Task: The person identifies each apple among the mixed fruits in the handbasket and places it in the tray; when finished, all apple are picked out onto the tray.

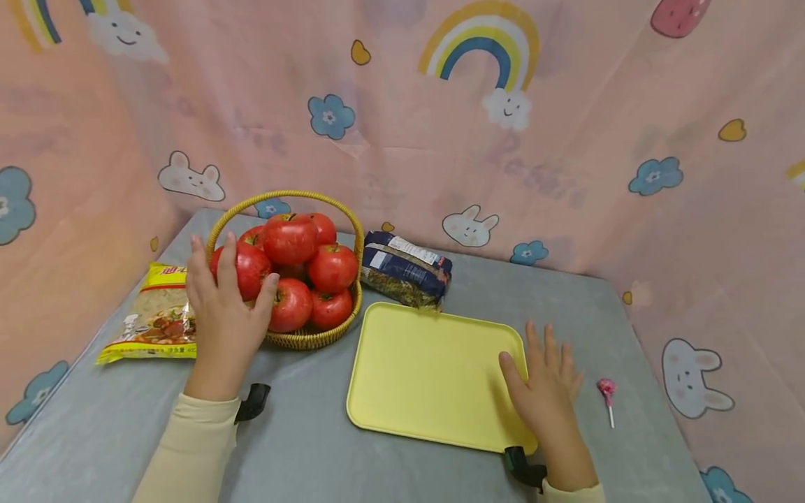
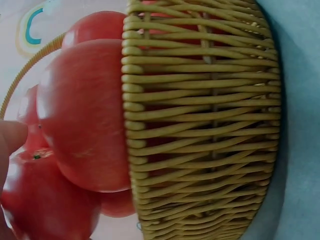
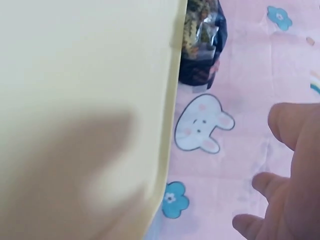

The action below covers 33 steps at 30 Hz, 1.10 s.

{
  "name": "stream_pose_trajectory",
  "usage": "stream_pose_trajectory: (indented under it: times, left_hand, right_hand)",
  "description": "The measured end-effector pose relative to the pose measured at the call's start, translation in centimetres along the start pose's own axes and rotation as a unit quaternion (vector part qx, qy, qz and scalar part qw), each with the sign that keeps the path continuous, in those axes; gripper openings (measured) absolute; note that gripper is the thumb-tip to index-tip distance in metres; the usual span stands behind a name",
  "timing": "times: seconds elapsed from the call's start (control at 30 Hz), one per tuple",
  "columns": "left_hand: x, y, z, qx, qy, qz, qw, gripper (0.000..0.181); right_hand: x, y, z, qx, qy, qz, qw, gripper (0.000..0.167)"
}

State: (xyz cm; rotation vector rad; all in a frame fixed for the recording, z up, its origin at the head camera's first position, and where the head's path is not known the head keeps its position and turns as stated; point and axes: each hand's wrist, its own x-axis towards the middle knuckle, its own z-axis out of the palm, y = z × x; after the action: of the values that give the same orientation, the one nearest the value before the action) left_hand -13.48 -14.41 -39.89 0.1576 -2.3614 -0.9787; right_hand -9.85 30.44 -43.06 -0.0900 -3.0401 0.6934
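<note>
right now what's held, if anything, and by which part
The left hand spans the leftmost apple; whether it grips can't be told. Right hand holds nothing.

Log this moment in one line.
left hand: at apple in basket | right hand: empty, near tray | lollipop: right of tray

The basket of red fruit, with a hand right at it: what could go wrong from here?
The red fruit is heaped above the rim of the basket, so moving the piece at the left hand might loosen its neighbours.

The handle arches over the heap; a lifted piece could catch it and jolt the basket.

The yellow tray has only a low lip, so round fruit set there might roll off.
</note>
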Motion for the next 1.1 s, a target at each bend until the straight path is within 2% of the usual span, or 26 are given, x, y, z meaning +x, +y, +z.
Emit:
stream_pose_trajectory:
  times: [0.13,0.27,0.4,0.47,0.53,0.73,1.1]
  left_hand:
    - [0.0,-0.2,0.4,-0.005,0.011,-0.004,0.9999,0.077]
    - [0.1,0.1,0.4,0.001,0.009,-0.018,0.9998,0.075]
    - [0.0,0.1,0.3,0.002,0.011,-0.017,0.9998,0.073]
    - [0.0,-0.1,0.2,0.003,0.016,-0.013,0.9998,0.071]
    - [-0.1,-0.3,0.0,0.002,0.026,-0.006,0.9996,0.069]
    - [-0.2,-0.8,-0.1,-0.011,0.043,0.012,0.9989,0.066]
    - [-1.1,-1.3,-0.3,-0.029,0.073,0.016,0.9968,0.063]
  right_hand:
    - [0.0,1.4,0.4,0.015,-0.017,-0.012,0.9997,0.082]
    - [0.2,2.5,0.7,0.051,-0.028,-0.019,0.9981,0.080]
    - [0.3,3.4,1.4,0.079,-0.037,-0.031,0.9957,0.078]
    - [0.3,3.7,2.1,0.074,-0.033,-0.046,0.9956,0.077]
    - [0.3,3.8,2.7,0.061,-0.047,-0.047,0.9959,0.078]
    - [0.1,3.6,3.2,0.052,-0.110,-0.008,0.9926,0.084]
    - [0.0,3.7,3.2,0.047,-0.117,-0.005,0.9920,0.086]
